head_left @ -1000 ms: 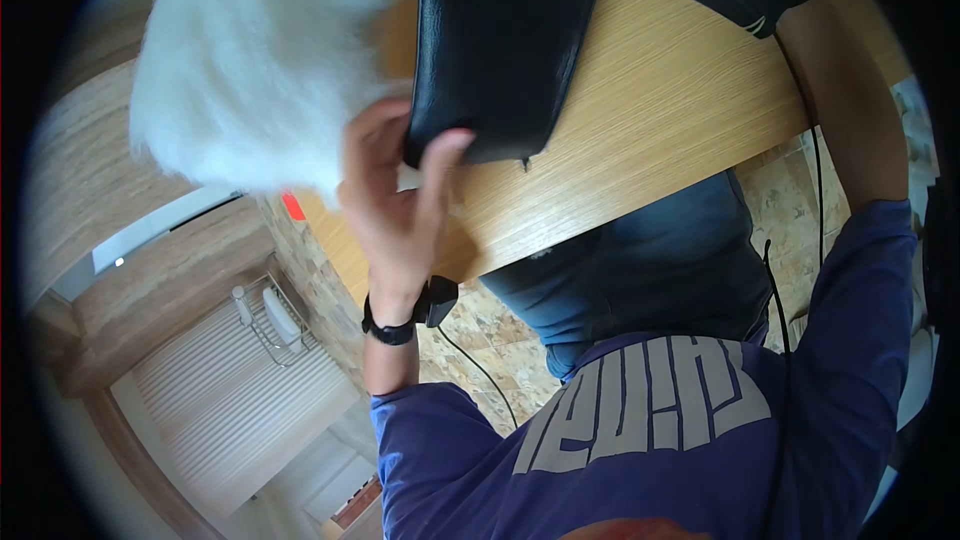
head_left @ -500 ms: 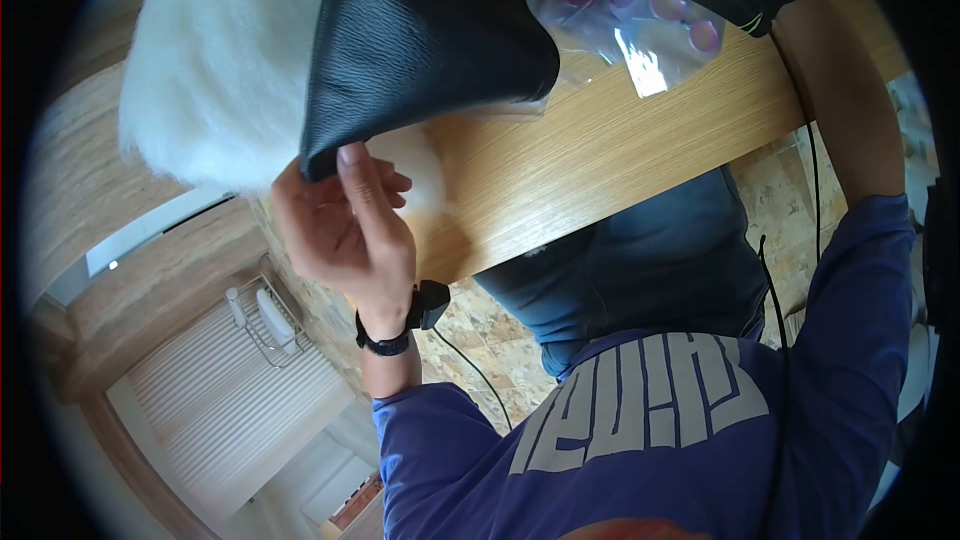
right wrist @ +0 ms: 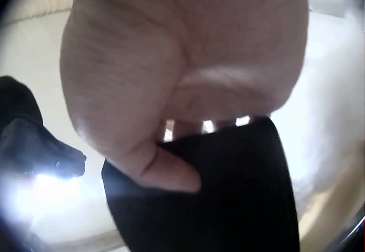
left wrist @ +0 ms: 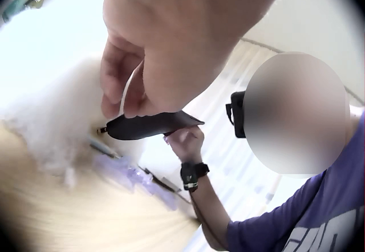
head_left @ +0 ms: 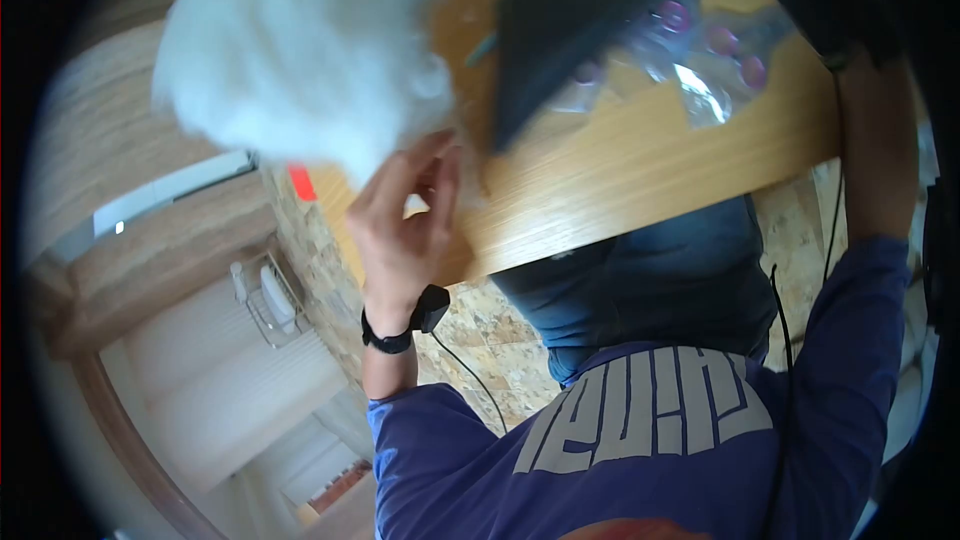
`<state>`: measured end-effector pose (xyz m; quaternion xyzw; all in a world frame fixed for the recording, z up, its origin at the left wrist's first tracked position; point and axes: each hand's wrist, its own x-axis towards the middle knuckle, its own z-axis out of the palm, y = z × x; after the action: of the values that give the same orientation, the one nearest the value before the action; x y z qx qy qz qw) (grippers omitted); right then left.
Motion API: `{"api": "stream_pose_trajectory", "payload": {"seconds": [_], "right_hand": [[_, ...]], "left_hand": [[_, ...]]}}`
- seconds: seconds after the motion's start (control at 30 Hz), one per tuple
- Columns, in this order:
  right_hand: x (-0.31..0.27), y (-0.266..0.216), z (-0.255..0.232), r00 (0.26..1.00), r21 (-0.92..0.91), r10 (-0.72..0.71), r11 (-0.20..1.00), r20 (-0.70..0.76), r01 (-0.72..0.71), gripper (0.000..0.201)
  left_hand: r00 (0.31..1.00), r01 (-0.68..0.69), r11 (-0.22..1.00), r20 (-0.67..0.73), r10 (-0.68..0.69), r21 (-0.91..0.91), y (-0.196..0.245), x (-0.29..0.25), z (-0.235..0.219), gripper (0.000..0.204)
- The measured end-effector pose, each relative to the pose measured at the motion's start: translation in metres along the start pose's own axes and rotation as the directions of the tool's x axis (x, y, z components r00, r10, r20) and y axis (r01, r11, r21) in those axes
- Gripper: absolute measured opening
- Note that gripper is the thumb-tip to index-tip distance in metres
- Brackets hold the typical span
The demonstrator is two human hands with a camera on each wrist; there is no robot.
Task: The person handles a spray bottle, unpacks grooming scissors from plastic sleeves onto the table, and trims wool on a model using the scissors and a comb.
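The wooden counter (head_left: 650,170), pale with a straight grain, fills the upper middle of the head view. A big mass of white fluffy material (head_left: 300,50), soft and shapeless, lies on its far left part. Beside it a black pouch (head_left: 570,30), flat, oblong and leathery, is held lifted off the counter between the two hands. In the head view its long axis slants from upper right down to lower left; the left wrist view shows it edge-on, nearly level. Under it a crumpled clear plastic bag (head_left: 715,70) lies on the counter with small round pink pieces (head_left: 752,70) inside. The left hand (left wrist: 165,52) grips the pouch's upper end from above, its fingers curled over the edge. The right hand (head_left: 405,225), with a black band on its wrist, pinches the lower end, the thumb pressed flat on the black surface.
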<state>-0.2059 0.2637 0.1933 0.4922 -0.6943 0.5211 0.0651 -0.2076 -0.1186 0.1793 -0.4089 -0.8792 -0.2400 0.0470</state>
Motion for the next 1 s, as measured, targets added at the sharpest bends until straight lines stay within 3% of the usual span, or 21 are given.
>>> {"api": "stream_pose_trajectory", "payload": {"seconds": [0.03, 0.07, 0.1, 0.17, 0.23, 0.3, 0.37, 0.4, 0.43, 0.5, 0.53, 0.6, 0.63, 0.7, 0.77, 0.83, 0.87, 0.97, 1.0], "right_hand": [[0.001, -0.011, 0.006, 0.99, -0.098, 0.081, 0.993, 0.112, -0.07, 0.011], [-0.006, 0.021, 0.009, 0.981, 0.035, 0.029, 0.999, 0.191, -0.037, 0.012], [0.009, -0.02, 0.039, 0.937, -0.174, 0.346, 0.927, 0.054, -0.332, 0.013], [0.018, -0.016, 0.042, 0.941, -0.098, 0.311, 0.949, 0.133, -0.3, 0.021], [0.009, -0.008, 0.031, 0.91, 0.027, 0.315, 0.942, 0.268, -0.334, 0.041], [-0.005, 0.006, 0.024, 0.851, 0.112, 0.318, 0.911, 0.418, -0.396, 0.063], [-0.029, 0.028, 0.035, 0.966, -0.071, 0.18, 0.983, 0.187, -0.169, 0.056], [-0.033, 0.021, 0.031, 0.895, -0.265, 0.354, 0.921, 0.272, -0.284, 0.086], [-0.022, 0.017, 0.03, 0.893, -0.285, 0.334, 0.925, 0.3, -0.25, 0.086], [-0.005, 0.012, 0.04, 0.76, -0.152, 0.583, 0.811, 0.286, -0.565, 0.071], [0.004, 0.009, 0.043, 0.757, -0.185, 0.588, 0.808, 0.283, -0.559, 0.071], [0.019, 0.006, 0.052, 0.659, -0.025, 0.691, 0.696, 0.297, -0.718, 0.058], [0.023, 0.008, 0.058, 0.662, -0.055, 0.694, 0.7, 0.283, -0.712, 0.058], [0.028, 0.013, 0.07, 0.744, 0.038, 0.611, 0.765, 0.269, -0.642, 0.043], [0.031, 0.016, 0.075, 0.751, 0.02, 0.605, 0.775, 0.263, -0.632, 0.039], [0.031, 0.018, 0.076, 0.752, 0.01, 0.608, 0.776, 0.255, -0.631, 0.034], [0.031, 0.018, 0.076, 0.746, 0.045, 0.619, 0.762, 0.246, -0.646, 0.032], [0.031, 0.012, 0.072, 0.729, 0.096, 0.646, 0.73, 0.226, -0.676, 0.028], [0.03, 0.011, 0.071, 0.745, 0.155, 0.635, 0.731, 0.202, -0.665, 0.028]], "left_hand": [[0.999, 0.002, 1.0, 0.038, -0.001, -0.015, -0.007, -0.006, 0.001, 0.022], [0.994, -0.095, 0.995, -0.049, 0.096, 0.015, -0.012, -0.011, -0.001, 0.011], [0.995, -0.073, 0.996, -0.066, 0.077, 0.052, -0.021, -0.019, -0.007, 0.011], [0.93, -0.088, 0.988, -0.365, 0.034, -0.131, -0.038, -0.038, -0.025, 0.009], [0.846, -0.047, 0.963, -0.523, -0.103, -0.266, -0.051, -0.031, -0.044, 0.008], [0.763, 0.107, 0.981, -0.619, -0.184, -0.161, -0.078, -0.023, -0.055, 0.013], [0.724, 0.184, 0.96, -0.631, -0.277, -0.21, -0.132, -0.011, -0.057, 0.023], [0.734, 0.256, 0.948, -0.6, -0.317, -0.188, -0.155, -0.006, -0.056, 0.035], [0.743, 0.322, 0.931, -0.564, -0.361, -0.172, -0.177, 0.003, -0.052, 0.048], [0.73, 0.449, 0.874, -0.488, -0.478, -0.185, -0.221, 0.02, -0.042, 0.074], [0.722, 0.43, 0.88, -0.508, -0.469, -0.202, -0.241, 0.03, -0.037, 0.074], [0.775, 0.422, 0.885, -0.426, -0.466, -0.199, -0.273, 0.051, -0.026, 0.106], [0.773, 0.398, 0.894, -0.449, -0.449, -0.208, -0.286, 0.065, -0.021, 0.106], [0.761, 0.364, 0.847, -0.401, -0.511, -0.388, -0.304, 0.092, -0.012, 0.115], [0.769, 0.301, 0.863, -0.432, -0.472, -0.407, -0.313, 0.112, -0.015, 0.107], [0.859, 0.162, 0.849, -0.352, -0.372, -0.503, -0.308, 0.123, -0.021, 0.092], [0.843, 0.174, 0.859, -0.379, -0.383, -0.482, -0.295, 0.126, -0.026, 0.079], [0.814, 0.196, 0.816, -0.374, -0.444, -0.543, -0.296, 0.127, -0.022, 0.075], [0.791, 0.253, 0.839, -0.396, -0.466, -0.482, -0.298, 0.125, -0.02, 0.073]]}}
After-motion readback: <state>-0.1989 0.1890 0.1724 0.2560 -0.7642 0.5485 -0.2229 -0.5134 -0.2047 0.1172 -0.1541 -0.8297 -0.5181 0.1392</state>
